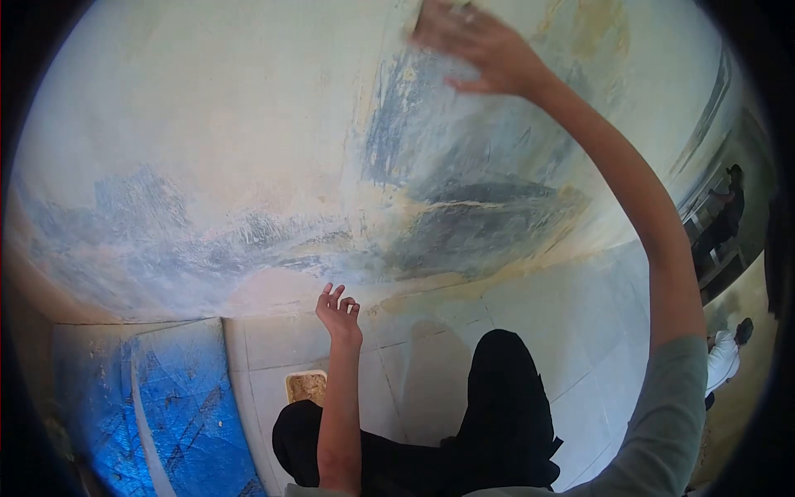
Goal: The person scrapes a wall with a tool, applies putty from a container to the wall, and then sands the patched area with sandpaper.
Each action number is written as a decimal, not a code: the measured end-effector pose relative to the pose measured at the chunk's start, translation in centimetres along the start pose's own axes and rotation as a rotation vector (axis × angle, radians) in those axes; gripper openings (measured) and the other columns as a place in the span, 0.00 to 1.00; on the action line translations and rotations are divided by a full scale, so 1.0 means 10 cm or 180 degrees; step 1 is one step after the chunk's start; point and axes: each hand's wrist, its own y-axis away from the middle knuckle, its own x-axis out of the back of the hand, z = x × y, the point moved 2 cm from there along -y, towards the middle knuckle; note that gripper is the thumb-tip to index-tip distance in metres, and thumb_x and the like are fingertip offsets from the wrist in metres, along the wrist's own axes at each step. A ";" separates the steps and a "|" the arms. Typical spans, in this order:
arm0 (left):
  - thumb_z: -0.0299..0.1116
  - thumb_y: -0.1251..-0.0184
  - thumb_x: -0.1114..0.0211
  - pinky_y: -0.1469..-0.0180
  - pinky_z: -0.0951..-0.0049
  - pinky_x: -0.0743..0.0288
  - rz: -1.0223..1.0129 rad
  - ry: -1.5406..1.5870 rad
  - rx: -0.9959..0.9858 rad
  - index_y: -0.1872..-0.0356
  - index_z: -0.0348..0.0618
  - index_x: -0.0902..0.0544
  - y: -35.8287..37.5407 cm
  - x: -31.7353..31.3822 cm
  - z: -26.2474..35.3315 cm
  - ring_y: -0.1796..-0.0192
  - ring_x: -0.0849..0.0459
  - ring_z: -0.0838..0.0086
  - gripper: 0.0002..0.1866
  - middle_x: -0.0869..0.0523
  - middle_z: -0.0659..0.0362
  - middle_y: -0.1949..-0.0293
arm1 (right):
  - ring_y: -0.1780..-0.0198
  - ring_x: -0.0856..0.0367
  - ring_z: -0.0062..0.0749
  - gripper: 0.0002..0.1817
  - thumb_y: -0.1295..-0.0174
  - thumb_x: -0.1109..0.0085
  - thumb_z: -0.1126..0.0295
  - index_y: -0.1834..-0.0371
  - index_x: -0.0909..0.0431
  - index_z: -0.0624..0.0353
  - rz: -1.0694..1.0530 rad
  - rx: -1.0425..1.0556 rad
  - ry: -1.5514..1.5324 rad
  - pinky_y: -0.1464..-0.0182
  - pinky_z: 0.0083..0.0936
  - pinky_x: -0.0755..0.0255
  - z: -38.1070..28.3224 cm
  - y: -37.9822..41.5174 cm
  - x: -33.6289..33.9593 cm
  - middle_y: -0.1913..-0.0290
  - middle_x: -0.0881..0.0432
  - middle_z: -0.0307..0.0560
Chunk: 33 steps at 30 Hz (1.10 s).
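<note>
High on the painted wall point(207, 108), near the top of the view, my right hand point(476, 45) is raised and blurred by motion. Its thumb is apart from the fingers. A dark edge of something shows at its fingertips, too small to make out. Below it the wall carries grey-blue and yellowish patches. Lower down, my left hand point(338, 313) is held up in front of the foot of the wall, with its fingers apart and slightly curled, holding nothing.
A blue sheet point(186, 398) lies on the tiled floor point(431, 373) at the left. A tray with brownish contents point(296, 387) stands beside my left forearm. My bent knees are below. Two other people point(730, 211) point(725, 358) are at the far right.
</note>
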 end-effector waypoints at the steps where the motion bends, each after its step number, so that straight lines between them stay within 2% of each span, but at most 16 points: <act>1: 0.43 0.36 0.51 0.63 0.69 0.33 0.0019 -0.0029 0.0005 0.38 0.46 0.32 0.01 0.01 0.00 0.69 0.29 0.74 0.25 0.24 0.58 0.50 | 0.33 0.31 0.49 0.34 0.39 0.46 0.57 0.29 0.36 0.53 0.0555 -0.0179 0.0252 0.34 0.49 0.37 0.05 -0.06 0.16 0.35 0.29 0.57; 2: 0.43 0.36 0.50 0.63 0.69 0.33 -0.0016 0.0009 -0.0005 0.38 0.46 0.32 0.01 -0.01 -0.01 0.69 0.29 0.74 0.26 0.24 0.59 0.51 | 0.33 0.31 0.49 0.34 0.39 0.46 0.57 0.29 0.36 0.53 0.0555 -0.0195 0.0237 0.34 0.49 0.37 0.01 -0.04 0.15 0.35 0.29 0.57; 4: 0.43 0.37 0.50 0.63 0.70 0.33 -0.0052 0.0064 -0.0027 0.39 0.46 0.31 0.04 -0.02 -0.02 0.69 0.29 0.74 0.26 0.24 0.59 0.51 | 0.21 0.57 0.47 0.41 0.39 0.45 0.50 0.23 0.47 0.51 0.0690 -0.1319 -0.0182 0.24 0.50 0.60 -0.03 0.02 0.10 0.21 0.51 0.51; 5: 0.43 0.38 0.49 0.63 0.70 0.33 -0.0044 0.0061 -0.0015 0.39 0.46 0.31 0.05 -0.04 -0.01 0.69 0.29 0.74 0.26 0.24 0.59 0.51 | 0.24 0.44 0.39 0.40 0.44 0.39 0.49 0.25 0.42 0.33 0.0573 -0.0854 -0.0201 0.25 0.46 0.49 -0.10 0.05 -0.05 0.24 0.43 0.42; 8: 0.40 0.41 0.49 0.65 0.70 0.34 -0.0029 0.0089 0.0021 0.39 0.44 0.32 0.10 -0.08 0.01 0.69 0.30 0.74 0.27 0.25 0.58 0.51 | 0.24 0.45 0.38 0.39 0.43 0.40 0.49 0.26 0.42 0.30 -0.0293 0.0388 -0.0005 0.24 0.44 0.50 -0.13 0.14 -0.15 0.24 0.43 0.39; 9: 0.37 0.43 0.49 0.66 0.71 0.34 -0.0030 0.0104 0.0042 0.40 0.43 0.32 0.11 -0.08 0.01 0.68 0.31 0.74 0.27 0.25 0.58 0.51 | 0.24 0.45 0.37 0.37 0.41 0.42 0.47 0.26 0.41 0.28 -0.0339 0.0154 0.0116 0.24 0.43 0.50 0.01 0.14 -0.11 0.24 0.43 0.36; 13: 0.40 0.42 0.48 0.63 0.70 0.34 0.0018 0.0100 0.0084 0.39 0.46 0.31 0.10 -0.04 -0.02 0.69 0.30 0.74 0.27 0.24 0.59 0.51 | 0.21 0.61 0.51 0.43 0.38 0.47 0.47 0.22 0.51 0.52 0.0402 -0.1652 0.0005 0.24 0.52 0.64 0.14 0.07 0.07 0.22 0.51 0.54; 14: 0.38 0.43 0.49 0.65 0.70 0.34 0.0019 0.0119 0.0081 0.39 0.44 0.32 0.12 -0.05 0.00 0.69 0.30 0.74 0.27 0.25 0.58 0.51 | 0.21 0.61 0.51 0.43 0.38 0.47 0.47 0.22 0.51 0.52 0.0405 -0.1649 0.0004 0.24 0.52 0.64 0.03 0.14 0.00 0.22 0.51 0.54; 16: 0.36 0.43 0.49 0.66 0.71 0.34 0.0026 0.0165 0.0063 0.39 0.42 0.32 0.10 -0.07 0.01 0.68 0.31 0.73 0.27 0.26 0.57 0.51 | 0.24 0.45 0.34 0.36 0.40 0.42 0.49 0.27 0.41 0.28 -0.0147 0.0127 -0.0103 0.24 0.43 0.50 -0.25 0.21 -0.17 0.24 0.42 0.34; 17: 0.38 0.42 0.49 0.65 0.70 0.34 0.0007 0.0132 0.0059 0.39 0.43 0.32 0.08 -0.06 -0.01 0.68 0.31 0.74 0.27 0.25 0.58 0.51 | 0.25 0.43 0.32 0.36 0.40 0.41 0.51 0.26 0.40 0.32 -0.0287 0.0454 -0.0095 0.25 0.43 0.46 -0.23 0.22 -0.18 0.25 0.41 0.36; 21: 0.41 0.42 0.48 0.64 0.70 0.35 0.0044 0.0166 0.0103 0.39 0.45 0.31 0.05 -0.01 -0.05 0.69 0.30 0.74 0.27 0.24 0.59 0.51 | 0.26 0.40 0.35 0.36 0.40 0.42 0.50 0.26 0.39 0.38 0.0315 -0.0853 0.0060 0.28 0.42 0.43 0.44 0.34 -0.36 0.26 0.37 0.37; 24: 0.42 0.42 0.47 0.64 0.70 0.35 0.0010 0.0133 0.0092 0.40 0.45 0.31 0.07 -0.03 -0.06 0.69 0.30 0.73 0.27 0.24 0.59 0.51 | 0.28 0.37 0.37 0.33 0.38 0.43 0.53 0.28 0.37 0.40 -0.0054 -0.0359 -0.0142 0.28 0.40 0.42 -0.34 0.13 -0.26 0.27 0.36 0.38; 25: 0.42 0.42 0.47 0.64 0.70 0.35 0.0015 0.0143 0.0081 0.40 0.45 0.31 0.08 -0.05 -0.04 0.69 0.30 0.73 0.27 0.24 0.59 0.51 | 0.27 0.38 0.38 0.33 0.38 0.43 0.54 0.27 0.38 0.37 0.0067 0.0544 -0.0315 0.26 0.41 0.45 -0.46 0.10 -0.27 0.27 0.36 0.37; 30: 0.35 0.45 0.49 0.66 0.71 0.34 0.0063 0.0251 0.0167 0.39 0.42 0.33 0.13 -0.06 -0.01 0.68 0.32 0.73 0.28 0.26 0.57 0.50 | 0.25 0.42 0.36 0.34 0.38 0.42 0.51 0.27 0.38 0.32 -0.0115 -0.0148 -0.0390 0.24 0.45 0.50 -0.04 -0.01 -0.23 0.27 0.36 0.35; 32: 0.35 0.45 0.49 0.66 0.71 0.34 0.0072 0.0264 0.0171 0.39 0.42 0.33 0.13 -0.04 -0.03 0.68 0.32 0.73 0.28 0.26 0.57 0.50 | 0.21 0.60 0.51 0.43 0.37 0.47 0.46 0.22 0.51 0.51 0.0580 -0.1498 -0.0140 0.24 0.51 0.65 -0.16 -0.08 -0.07 0.22 0.51 0.54; 33: 0.35 0.45 0.49 0.66 0.71 0.34 0.0061 0.0278 0.0145 0.39 0.42 0.33 0.11 -0.05 -0.02 0.68 0.32 0.73 0.28 0.26 0.57 0.51 | 0.21 0.58 0.48 0.41 0.37 0.47 0.46 0.23 0.47 0.50 0.0634 -0.1103 -0.0308 0.24 0.49 0.64 -0.33 -0.05 -0.12 0.22 0.48 0.53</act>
